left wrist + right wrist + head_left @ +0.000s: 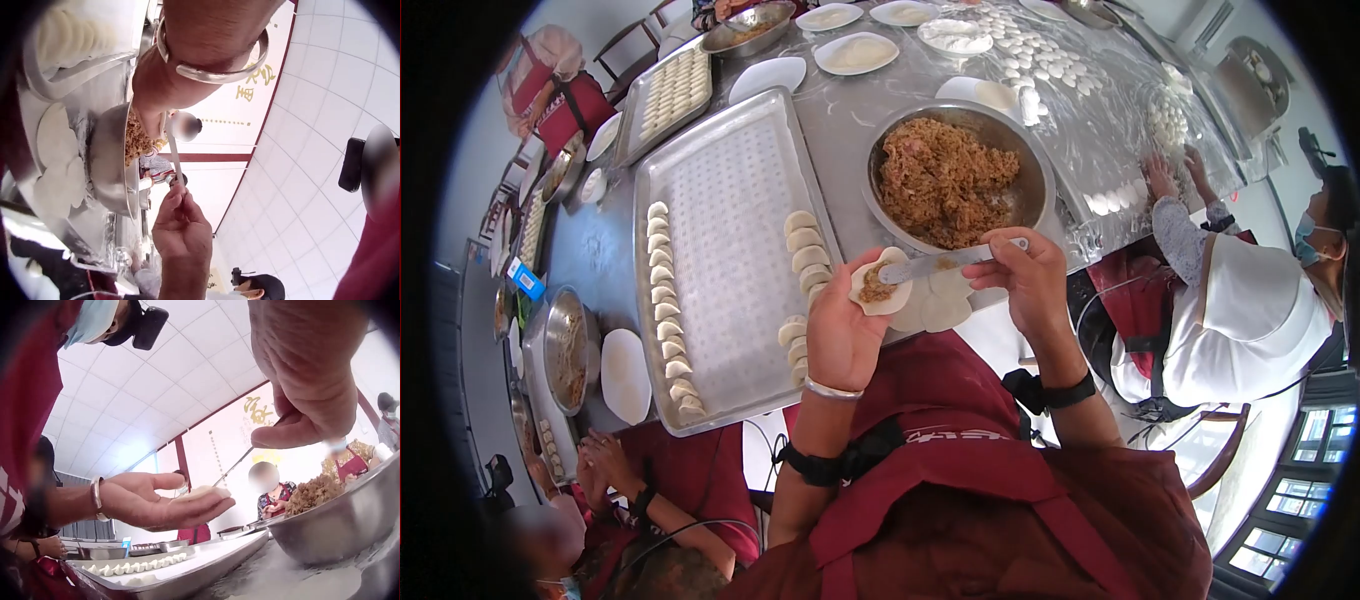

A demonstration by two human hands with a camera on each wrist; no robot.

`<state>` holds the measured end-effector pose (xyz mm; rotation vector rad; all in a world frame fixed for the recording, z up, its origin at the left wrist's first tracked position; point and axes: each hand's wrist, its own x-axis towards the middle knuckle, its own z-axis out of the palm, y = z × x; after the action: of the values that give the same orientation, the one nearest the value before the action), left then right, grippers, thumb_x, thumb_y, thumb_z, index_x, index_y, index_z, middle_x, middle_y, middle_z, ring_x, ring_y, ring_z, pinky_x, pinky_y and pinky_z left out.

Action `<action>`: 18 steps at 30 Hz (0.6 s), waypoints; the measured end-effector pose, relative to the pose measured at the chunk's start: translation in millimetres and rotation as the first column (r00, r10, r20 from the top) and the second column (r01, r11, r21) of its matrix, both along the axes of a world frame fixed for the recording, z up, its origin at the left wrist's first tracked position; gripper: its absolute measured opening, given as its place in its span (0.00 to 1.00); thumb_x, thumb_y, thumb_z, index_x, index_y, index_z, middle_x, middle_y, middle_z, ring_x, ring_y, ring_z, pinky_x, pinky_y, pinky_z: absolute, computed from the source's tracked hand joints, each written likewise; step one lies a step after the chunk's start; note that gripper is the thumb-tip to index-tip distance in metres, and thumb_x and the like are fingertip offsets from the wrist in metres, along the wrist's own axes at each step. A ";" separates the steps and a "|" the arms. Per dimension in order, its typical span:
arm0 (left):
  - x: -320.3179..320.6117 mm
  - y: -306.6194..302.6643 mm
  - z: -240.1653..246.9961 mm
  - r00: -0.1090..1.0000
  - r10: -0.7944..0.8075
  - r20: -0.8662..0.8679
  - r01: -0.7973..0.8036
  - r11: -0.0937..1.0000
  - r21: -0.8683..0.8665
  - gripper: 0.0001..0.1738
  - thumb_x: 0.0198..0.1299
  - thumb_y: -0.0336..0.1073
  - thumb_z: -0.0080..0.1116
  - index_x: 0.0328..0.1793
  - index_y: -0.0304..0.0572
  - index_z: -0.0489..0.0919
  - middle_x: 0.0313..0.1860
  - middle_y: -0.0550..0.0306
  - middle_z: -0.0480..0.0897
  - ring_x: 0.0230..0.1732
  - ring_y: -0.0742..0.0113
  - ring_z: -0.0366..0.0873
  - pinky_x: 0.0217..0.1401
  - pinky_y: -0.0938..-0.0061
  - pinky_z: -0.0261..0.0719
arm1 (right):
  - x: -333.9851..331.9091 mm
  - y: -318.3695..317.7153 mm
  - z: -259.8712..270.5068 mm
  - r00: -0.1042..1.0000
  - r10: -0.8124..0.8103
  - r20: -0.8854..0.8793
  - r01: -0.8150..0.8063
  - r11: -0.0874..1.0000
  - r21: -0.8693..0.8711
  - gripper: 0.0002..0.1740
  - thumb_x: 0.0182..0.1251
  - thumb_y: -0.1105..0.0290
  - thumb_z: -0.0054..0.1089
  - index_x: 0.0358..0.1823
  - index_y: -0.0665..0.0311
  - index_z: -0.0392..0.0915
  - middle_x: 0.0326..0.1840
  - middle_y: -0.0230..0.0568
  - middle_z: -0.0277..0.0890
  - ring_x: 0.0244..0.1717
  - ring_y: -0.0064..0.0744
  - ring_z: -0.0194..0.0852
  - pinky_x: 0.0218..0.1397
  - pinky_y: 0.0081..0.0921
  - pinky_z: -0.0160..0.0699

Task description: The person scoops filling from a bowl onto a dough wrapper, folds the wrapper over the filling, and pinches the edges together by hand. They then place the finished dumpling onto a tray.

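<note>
In the head view my left hand [847, 335] holds a round dough wrapper [897, 292] on its fingers, with brown filling [874, 288] on it. My right hand [1028, 284] pinches a flat metal spatula [930, 264], whose tip touches the filling. The right wrist view shows the left hand [159, 503] palm up beneath the wrapper [201, 493], and the right hand [306, 381] above with the spatula [236, 464] slanting down. A steel bowl [1045, 190] of brown filling stands just beyond my hands. Loose wrappers [945, 305] lie at the table edge below the spatula.
A large metal tray [735, 200] with rows of folded dumplings [662, 285] lies left of the bowl. White plates [856, 54] and a second tray [628, 125] are farther off. People sit at right [1240, 310] and at lower left [690, 480]. Dough pieces cover the far right.
</note>
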<state>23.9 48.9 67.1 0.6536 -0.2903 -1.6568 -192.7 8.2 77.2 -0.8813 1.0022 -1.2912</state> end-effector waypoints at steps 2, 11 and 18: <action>5.0 1.9 -2.8 1.000 0.003 0.005 -0.003 1.000 -0.010 0.28 0.79 0.48 0.35 0.68 0.28 0.67 0.65 0.45 0.75 0.67 0.54 0.72 0.72 0.58 0.70 | -3.0 2.4 2.1 0.998 -0.043 -0.038 0.041 0.998 -0.057 0.10 0.72 0.73 0.55 0.45 0.76 0.77 0.40 0.49 0.82 0.33 0.42 0.88 0.34 0.28 0.90; 2.6 2.6 3.6 1.000 -0.026 -0.006 0.025 0.998 -0.049 0.29 0.79 0.48 0.34 0.68 0.26 0.66 0.66 0.41 0.73 0.68 0.51 0.71 0.73 0.58 0.69 | -10.3 -23.1 -47.5 0.353 -0.532 -0.770 -0.201 0.760 -0.617 0.06 0.61 0.73 0.62 0.39 0.60 0.84 0.39 0.43 0.83 0.41 0.44 0.84 0.43 0.35 0.81; 8.4 8.6 22.9 1.000 -0.014 -0.017 0.013 0.998 -0.068 0.29 0.78 0.48 0.37 0.67 0.25 0.68 0.63 0.41 0.76 0.66 0.52 0.74 0.71 0.58 0.71 | -0.5 -18.2 -42.5 0.289 -0.376 -0.881 -0.418 0.778 -0.469 0.22 0.53 0.68 0.69 0.53 0.57 0.81 0.55 0.48 0.79 0.62 0.52 0.72 0.60 0.41 0.75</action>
<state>32.3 57.5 90.0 0.5871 -0.3376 -1.6574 -193.2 -10.0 34.7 -2.4654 1.4574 -0.9535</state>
